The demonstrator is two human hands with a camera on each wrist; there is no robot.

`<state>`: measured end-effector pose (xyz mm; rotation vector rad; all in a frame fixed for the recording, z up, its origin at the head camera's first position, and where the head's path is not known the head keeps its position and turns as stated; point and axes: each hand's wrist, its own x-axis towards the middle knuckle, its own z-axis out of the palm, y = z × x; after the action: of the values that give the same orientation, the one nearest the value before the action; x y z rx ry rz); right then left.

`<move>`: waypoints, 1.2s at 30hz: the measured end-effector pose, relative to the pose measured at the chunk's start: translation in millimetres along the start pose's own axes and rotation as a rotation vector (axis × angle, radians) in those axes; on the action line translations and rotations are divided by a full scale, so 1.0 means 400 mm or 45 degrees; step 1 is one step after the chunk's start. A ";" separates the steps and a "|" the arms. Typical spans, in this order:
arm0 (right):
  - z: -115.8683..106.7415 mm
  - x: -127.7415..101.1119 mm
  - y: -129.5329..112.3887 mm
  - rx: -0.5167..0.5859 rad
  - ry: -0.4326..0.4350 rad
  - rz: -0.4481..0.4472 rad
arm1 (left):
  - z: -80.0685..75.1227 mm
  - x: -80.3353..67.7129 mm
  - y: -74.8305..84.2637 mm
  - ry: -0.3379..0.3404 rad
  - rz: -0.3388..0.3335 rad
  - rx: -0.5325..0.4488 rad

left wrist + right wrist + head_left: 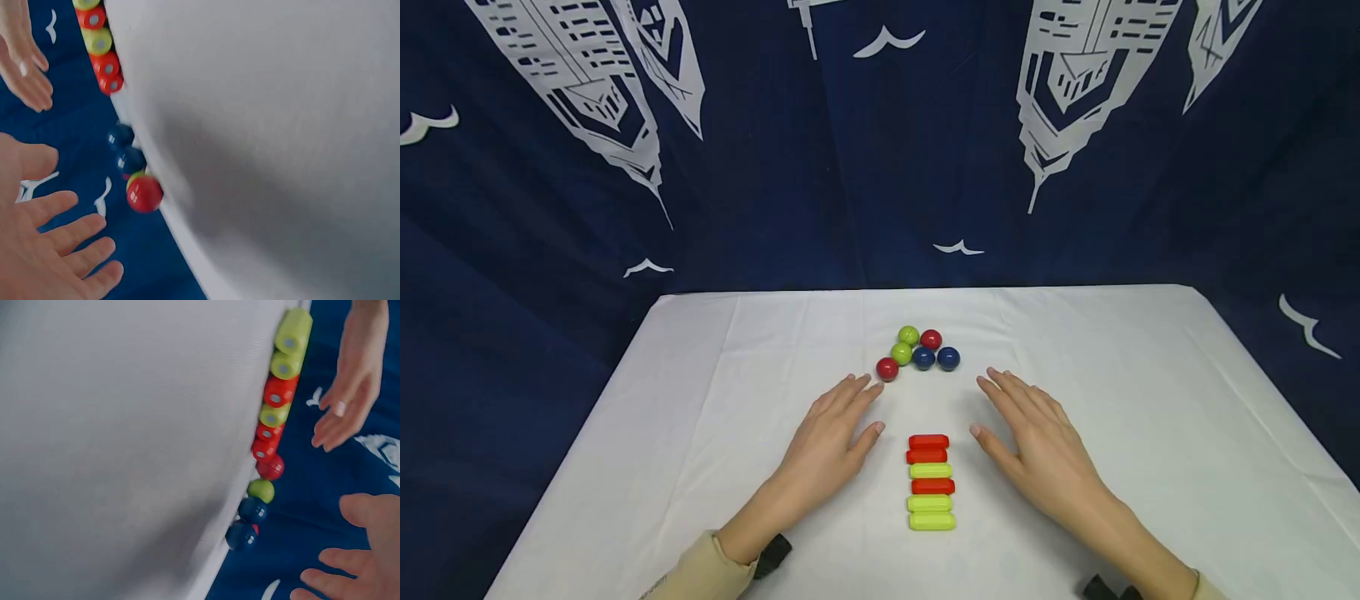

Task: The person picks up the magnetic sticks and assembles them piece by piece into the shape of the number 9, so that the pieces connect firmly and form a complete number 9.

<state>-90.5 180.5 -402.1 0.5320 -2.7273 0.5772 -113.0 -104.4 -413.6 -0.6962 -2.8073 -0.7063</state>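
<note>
While your left hand [829, 433] and right hand [1037, 440] hold nothing, fingers spread, the sticks [932, 486] lie sideways between them, low in the head view's middle, neither hand clearly nearer.

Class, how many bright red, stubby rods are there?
3: the farthest red rod, the second red rod just nearer, and the third red rod between stubby yellow-green rods. None appears hidden.

No text, label, brand, number or sign can be read anywhere; a faint marking [655, 586] along the left sleeve [711, 571], at seven o'clock in the head view, is too small to decipher.
</note>
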 end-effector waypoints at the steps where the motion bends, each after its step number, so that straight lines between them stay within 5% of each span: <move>1: 0.003 0.003 0.000 0.024 0.015 -0.013 | 0.002 0.003 0.001 -0.018 -0.005 -0.071; 7: 0.022 0.016 -0.003 0.197 0.002 -0.029 | 0.027 0.020 0.008 -0.151 -0.104 -0.500; 11: 0.033 0.027 -0.011 0.340 -0.133 0.048 | 0.046 0.035 0.017 -0.205 -0.144 -0.628; 18: 0.068 0.051 -0.003 0.581 -0.431 0.097 | 0.080 0.066 0.027 -0.342 -0.157 -0.687; 28: 0.095 0.085 0.011 0.597 -0.483 -0.018 | 0.094 0.094 0.031 -0.303 -0.144 -0.616; 36: 0.104 0.130 0.018 0.628 -0.472 0.016 | 0.099 0.125 0.017 -0.208 -0.154 -0.649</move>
<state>-148.3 153.3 -421.9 0.8062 -2.9224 1.2847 -155.3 -59.9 -432.2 -0.6836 -2.8468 -1.4805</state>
